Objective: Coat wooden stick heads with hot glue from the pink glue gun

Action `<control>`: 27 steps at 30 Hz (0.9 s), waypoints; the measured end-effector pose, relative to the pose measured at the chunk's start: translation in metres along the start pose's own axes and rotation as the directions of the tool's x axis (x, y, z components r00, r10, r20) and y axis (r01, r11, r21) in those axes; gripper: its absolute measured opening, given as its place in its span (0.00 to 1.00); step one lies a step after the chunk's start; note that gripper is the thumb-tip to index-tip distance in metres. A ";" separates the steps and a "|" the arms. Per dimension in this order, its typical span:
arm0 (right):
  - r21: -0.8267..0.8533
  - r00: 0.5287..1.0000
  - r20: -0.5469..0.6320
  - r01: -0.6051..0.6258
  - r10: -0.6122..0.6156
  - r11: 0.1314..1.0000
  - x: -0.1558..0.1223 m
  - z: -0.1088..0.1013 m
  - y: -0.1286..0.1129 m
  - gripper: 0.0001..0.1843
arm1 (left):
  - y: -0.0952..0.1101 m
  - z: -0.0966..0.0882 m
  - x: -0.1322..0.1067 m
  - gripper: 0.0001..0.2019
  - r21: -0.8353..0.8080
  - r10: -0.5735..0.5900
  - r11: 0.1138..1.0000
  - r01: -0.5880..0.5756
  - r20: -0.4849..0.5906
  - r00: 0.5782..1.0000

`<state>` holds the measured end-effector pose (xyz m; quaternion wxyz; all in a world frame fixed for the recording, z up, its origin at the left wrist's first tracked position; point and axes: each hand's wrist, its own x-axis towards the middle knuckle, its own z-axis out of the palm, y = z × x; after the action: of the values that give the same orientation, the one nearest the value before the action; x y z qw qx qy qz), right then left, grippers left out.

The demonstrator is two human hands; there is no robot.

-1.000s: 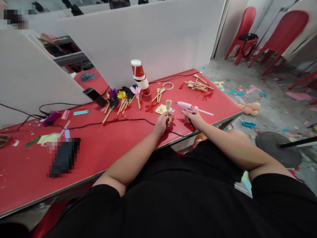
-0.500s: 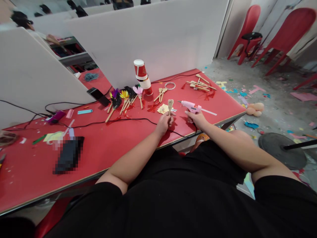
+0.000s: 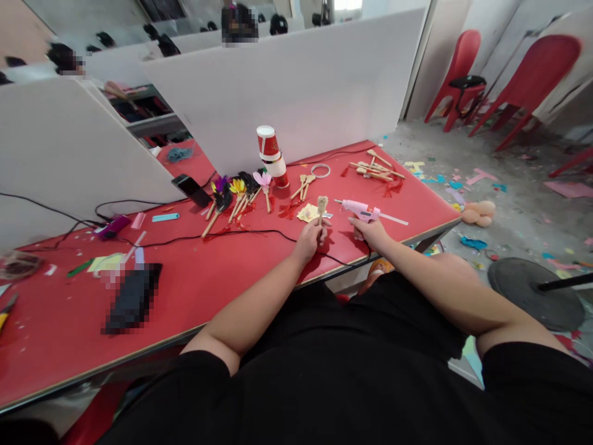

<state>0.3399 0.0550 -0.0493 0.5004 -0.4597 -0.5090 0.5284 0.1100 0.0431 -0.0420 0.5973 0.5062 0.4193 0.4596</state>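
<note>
My left grip (image 3: 315, 240) clasps a plain stick (image 3: 322, 207), my right grip (image 3: 364, 231) a glue gun (image 3: 360, 209); only the desk's (image 3: 222, 272) back-edge bunch (image 3: 238, 187) has petals (image 3: 262, 179).

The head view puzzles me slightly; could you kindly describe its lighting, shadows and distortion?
Head view: soft shadow on the red table beside the left hand; head view: pink glue gun clearly outlined; head view: black shirt too dark for much detail; head view: larger red chair tilted, apparently by wide-angle distortion.
</note>
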 end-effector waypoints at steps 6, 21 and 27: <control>0.029 0.999 0.033 0.041 -0.042 0.999 -0.002 -0.001 -0.003 0.43 | -0.001 0.001 0.000 0.15 0.020 0.029 0.999 -0.029 0.002 1.000; -0.112 1.000 0.031 -0.003 0.007 0.994 0.003 0.005 0.001 0.38 | -0.010 0.002 0.000 0.34 0.060 0.176 0.980 -0.188 0.167 0.970; -0.209 0.996 -0.087 -0.023 0.005 0.978 0.000 0.005 -0.003 0.36 | -0.007 0.001 -0.003 0.37 0.025 0.141 0.989 -0.148 0.182 0.973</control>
<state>0.3350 0.0549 -0.0456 0.4669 -0.5357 -0.5367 0.4550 0.1117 0.0396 -0.0490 0.5877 0.5861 0.3347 0.4461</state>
